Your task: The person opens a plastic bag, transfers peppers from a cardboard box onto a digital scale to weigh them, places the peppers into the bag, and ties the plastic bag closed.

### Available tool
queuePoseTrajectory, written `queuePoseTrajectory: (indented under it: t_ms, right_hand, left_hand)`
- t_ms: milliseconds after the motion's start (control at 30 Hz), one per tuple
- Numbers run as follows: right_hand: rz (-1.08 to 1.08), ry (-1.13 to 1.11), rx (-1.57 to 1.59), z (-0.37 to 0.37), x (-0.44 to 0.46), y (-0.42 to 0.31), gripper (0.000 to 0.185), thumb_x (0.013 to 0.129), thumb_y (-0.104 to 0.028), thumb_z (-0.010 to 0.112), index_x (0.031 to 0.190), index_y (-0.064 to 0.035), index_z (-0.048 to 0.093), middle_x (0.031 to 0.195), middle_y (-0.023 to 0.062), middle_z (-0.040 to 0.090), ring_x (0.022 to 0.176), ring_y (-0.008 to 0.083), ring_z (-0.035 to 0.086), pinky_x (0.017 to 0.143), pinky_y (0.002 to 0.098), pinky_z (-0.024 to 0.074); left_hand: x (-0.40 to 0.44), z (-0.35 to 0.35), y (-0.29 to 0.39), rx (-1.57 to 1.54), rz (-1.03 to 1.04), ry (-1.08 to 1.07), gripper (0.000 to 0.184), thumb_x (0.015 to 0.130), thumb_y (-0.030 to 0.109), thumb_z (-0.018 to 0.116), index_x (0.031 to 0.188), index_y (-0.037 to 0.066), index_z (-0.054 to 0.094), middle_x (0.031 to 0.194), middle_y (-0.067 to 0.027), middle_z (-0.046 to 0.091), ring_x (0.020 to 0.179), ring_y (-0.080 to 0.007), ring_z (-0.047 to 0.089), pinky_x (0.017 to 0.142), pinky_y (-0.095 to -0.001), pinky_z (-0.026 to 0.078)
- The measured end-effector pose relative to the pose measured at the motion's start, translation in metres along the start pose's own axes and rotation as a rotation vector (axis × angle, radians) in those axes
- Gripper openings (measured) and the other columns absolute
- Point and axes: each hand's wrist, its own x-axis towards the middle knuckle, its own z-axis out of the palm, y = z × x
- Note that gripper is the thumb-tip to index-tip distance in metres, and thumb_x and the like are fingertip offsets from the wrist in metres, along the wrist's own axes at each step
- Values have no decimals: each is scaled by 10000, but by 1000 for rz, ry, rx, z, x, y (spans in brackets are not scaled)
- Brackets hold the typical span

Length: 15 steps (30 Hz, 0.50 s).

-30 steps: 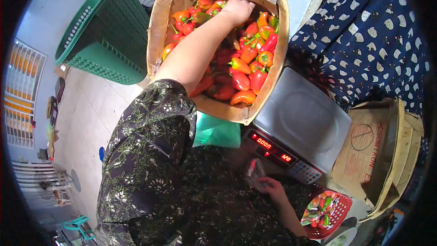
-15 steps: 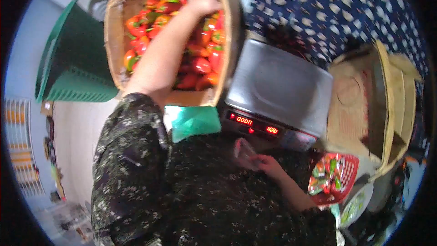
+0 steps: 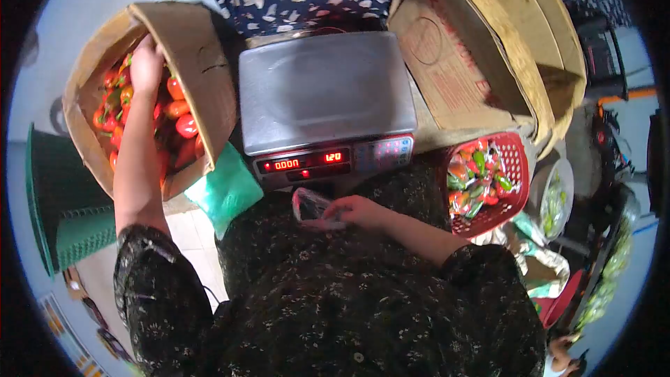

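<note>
Reaches with the left hand into the cardboard box among red and orange peppers, near the inner wall on the scale's side, but cannot tell from here whether that grip is wide, narrow or closed on a pepper. Holds a clear plastic bag in a narrow grip of the right hand, just in front of the scale with its lit red digits. Shows green plastic beside the box, and packed peppers inside the red basket to the right.
</note>
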Motion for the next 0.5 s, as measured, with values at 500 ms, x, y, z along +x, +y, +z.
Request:
queuePoseTrajectory:
  t_ms: [500]
  right_hand:
    - [-148,-40,129,8,1,-3,307,732,-34,515,1017,-26,628,956,48,633,909,127,561,836,272,422]
  left_hand:
    - [-77,-142,83,-884,-408,324,382,916,315,477,1075,-12,595,970,-72,611,846,-128,569,756,-261,450]
